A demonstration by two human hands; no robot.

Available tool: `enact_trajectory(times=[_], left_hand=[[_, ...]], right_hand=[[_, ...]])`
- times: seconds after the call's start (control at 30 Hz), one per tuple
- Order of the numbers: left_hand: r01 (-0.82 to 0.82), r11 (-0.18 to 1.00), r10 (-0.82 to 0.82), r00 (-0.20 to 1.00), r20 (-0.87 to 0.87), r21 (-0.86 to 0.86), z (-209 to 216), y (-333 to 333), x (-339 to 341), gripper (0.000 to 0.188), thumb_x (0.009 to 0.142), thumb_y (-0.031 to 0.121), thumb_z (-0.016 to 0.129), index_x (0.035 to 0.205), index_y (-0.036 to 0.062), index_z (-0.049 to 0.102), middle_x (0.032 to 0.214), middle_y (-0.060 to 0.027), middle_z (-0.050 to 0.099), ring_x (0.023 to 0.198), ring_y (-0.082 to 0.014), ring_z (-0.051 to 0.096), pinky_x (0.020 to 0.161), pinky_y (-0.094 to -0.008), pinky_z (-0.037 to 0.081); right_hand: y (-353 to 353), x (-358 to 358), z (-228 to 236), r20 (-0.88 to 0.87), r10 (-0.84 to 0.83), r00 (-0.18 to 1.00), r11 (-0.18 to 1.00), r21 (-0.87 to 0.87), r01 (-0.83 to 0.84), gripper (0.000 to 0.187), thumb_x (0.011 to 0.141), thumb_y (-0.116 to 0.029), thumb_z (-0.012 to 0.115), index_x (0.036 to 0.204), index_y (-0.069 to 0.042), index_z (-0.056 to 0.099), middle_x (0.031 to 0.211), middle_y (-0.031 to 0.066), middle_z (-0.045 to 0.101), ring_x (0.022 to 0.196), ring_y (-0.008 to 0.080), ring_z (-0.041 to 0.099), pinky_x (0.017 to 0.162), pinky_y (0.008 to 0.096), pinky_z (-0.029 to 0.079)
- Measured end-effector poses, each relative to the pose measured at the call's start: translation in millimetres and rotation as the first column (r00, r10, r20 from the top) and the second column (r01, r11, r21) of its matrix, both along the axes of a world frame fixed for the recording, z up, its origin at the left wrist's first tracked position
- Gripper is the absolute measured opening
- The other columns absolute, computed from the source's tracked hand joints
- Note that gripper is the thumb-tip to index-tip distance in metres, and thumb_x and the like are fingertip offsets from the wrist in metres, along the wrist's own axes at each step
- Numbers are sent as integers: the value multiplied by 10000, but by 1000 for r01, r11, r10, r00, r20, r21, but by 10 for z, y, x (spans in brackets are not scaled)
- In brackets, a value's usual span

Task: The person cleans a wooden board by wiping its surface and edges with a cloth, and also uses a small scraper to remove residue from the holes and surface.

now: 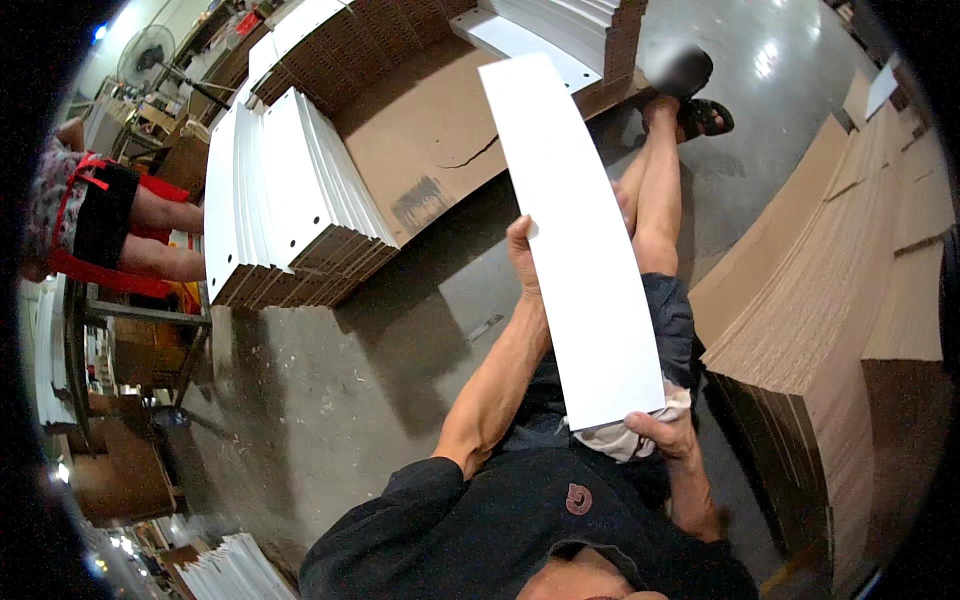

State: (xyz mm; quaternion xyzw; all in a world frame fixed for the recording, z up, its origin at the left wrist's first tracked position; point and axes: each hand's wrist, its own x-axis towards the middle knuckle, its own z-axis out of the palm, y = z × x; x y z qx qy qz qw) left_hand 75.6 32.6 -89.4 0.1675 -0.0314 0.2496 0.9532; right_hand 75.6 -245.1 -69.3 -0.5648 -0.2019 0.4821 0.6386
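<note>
A long white panel (578, 240) lies slanted across my lap, its far end pointing away from me. Around its left edge, near the middle, my left hand (522, 258) is closed, with the fingers partly hidden beneath. At the panel's near right corner, my right hand (668, 436) is closed on a bunched white cloth (618, 443), its thumb by the panel's edge. Part of the cloth is hidden under the panel. The panel's upper face looks smooth and plain.
Stacked white panels (300, 190) with dark holes stand left on a cardboard sheet (400, 110); another panel stack (560, 35) stands far ahead. Tall cardboard piles (800, 330) rise close on my right. A person in red and black (105, 215) stands left, near a fan (147, 55).
</note>
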Motion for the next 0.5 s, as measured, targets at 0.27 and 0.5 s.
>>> enact_trajectory(times=[0.27,0.5], left_hand=[[108,974,-134,983,-122,-200,-303,74,405,712,849,449,534,1362,-39,463,1261,-254,600,1085,-323,653,904,-395,571],[84,982,-120,969,-214,-172,-1068,581,924,630,896,436,515,1338,-12,487,1275,-189,585,1053,-292,648,885,-411,565]], right_hand=[[166,54,-558,-426,-372,825,910,8,414,717,712,-134,730,1353,55,471,1241,141,576,1131,271,572,990,387,466],[548,492,-688,-383,-392,836,904,6,427,686,740,-173,726,1347,35,483,1238,138,574,1120,263,578,968,385,483]])
